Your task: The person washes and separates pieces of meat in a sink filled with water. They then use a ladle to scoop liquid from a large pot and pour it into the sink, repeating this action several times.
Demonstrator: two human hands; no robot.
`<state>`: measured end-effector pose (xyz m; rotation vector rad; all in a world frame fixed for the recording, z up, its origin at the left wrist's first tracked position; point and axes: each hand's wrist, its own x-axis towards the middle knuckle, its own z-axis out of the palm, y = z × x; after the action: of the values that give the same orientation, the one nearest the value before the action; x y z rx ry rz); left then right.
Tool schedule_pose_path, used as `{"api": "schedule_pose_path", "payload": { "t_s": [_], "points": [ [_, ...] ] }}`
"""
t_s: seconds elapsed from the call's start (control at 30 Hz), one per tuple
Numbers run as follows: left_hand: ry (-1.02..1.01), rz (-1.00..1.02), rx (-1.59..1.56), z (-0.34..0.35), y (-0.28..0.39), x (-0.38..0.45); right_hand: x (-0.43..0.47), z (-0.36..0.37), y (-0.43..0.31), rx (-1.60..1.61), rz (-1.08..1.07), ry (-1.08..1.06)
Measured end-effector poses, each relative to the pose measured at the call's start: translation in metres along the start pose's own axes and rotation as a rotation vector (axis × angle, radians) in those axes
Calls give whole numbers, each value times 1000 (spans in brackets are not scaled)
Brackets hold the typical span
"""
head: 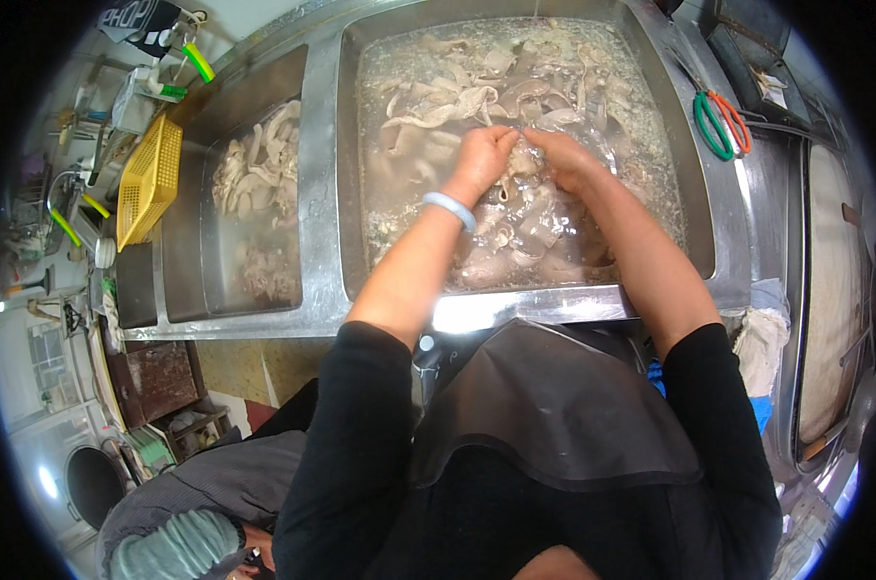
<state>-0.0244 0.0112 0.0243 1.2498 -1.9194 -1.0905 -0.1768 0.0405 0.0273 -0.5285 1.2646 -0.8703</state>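
Note:
A wide stainless steel sink basin (525,288) in front of me holds cloudy water with many pale, folded pieces of what looks like offal (474,101). My left hand (483,156), with a pale bangle on its wrist, pinches a wet piece of offal (523,165) near the middle of the basin. At its right, my right hand (564,158) grips the same piece, as far as I can tell, and the fingertips of both hands nearly meet. The piece hangs between my hands at the water's surface. My fingers partly hide it.
Left of the big basin, a smaller one holds more offal (264,159). A yellow plastic basket (148,181) leans at its far left. Scissors with green and red handles (722,125) lie on the right rim. Another person (206,486) is bent down at lower left.

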Motion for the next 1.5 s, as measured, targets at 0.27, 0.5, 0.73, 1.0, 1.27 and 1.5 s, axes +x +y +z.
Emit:
{"api": "schedule_pose_path", "payload": {
  "t_s": [0.27, 0.5, 0.73, 1.0, 1.27, 1.5],
  "points": [
    [70, -75, 524, -20, -36, 4, -3, 5, -2, 56, -46, -83],
    [-111, -407, -416, -26, 2, -9, -11, -1, -5, -167, -29, -255],
    [-228, -339, -590, -16, -5, -2, -3, 0, -4, -431, -61, -164],
    [-35, -265, -40, -8, -34, 2, -4, -3, 2, -611, -3, -272],
    [-190, -162, -139, -22, 4, -2, -11, -4, -6, -331, 21, -183],
    [-254, -361, -645, -28, -1, 1, 2, -10, -3, -297, 33, -288]
  ]
}}
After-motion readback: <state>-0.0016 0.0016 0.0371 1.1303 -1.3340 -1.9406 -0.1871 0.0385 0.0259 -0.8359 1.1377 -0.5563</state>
